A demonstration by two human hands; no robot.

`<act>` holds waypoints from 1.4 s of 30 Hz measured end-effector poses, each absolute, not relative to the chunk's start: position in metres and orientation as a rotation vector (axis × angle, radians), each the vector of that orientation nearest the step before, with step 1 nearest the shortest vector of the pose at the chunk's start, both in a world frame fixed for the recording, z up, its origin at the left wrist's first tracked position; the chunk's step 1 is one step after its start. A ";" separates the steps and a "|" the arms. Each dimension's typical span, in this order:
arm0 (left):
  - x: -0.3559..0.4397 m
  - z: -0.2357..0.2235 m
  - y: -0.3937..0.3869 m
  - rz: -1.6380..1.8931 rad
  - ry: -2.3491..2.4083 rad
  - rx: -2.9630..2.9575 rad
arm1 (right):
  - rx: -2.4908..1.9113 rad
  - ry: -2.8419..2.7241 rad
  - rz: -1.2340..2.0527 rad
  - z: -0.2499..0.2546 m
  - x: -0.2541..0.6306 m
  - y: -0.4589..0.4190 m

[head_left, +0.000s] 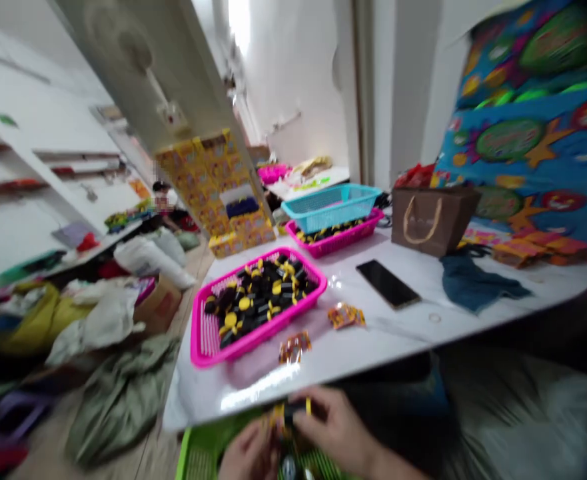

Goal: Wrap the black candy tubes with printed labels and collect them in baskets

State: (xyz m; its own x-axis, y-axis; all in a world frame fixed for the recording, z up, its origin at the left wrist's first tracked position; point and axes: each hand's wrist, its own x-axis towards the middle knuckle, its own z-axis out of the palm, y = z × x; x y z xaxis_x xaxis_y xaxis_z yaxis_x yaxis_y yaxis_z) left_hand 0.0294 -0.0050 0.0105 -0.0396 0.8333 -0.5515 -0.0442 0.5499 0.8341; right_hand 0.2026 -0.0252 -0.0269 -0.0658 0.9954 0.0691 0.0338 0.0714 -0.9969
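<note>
Low at the table's near edge, my right hand (336, 427) pinches a small black and yellow piece (296, 408). Beside it, my left hand (250, 448) is closed on an orange and yellow printed wrapper (276, 419). The two held things meet between my fingers; whether the piece is inside the wrapper I cannot tell. Both hands are above a green basket (186, 453), whose contents are mostly hidden and blurred. On the white table (253, 383) lie two similar orange packets, one nearer (294, 347) and one farther (346, 316). A pink basket (258, 347) holds many black and yellow pieces.
Farther back, a blue basket (333, 207) rests on another pink basket (323, 247). A phone (387, 283), a brown paper bag (430, 220) and dark blue cloth (478, 280) occupy the right. Sacks and cloth (123, 393) cover the left floor. A person (162, 203) is in the background.
</note>
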 end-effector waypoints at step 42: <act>-0.013 -0.018 -0.028 0.798 1.010 0.862 | -1.102 -1.635 1.074 -0.026 0.181 -0.039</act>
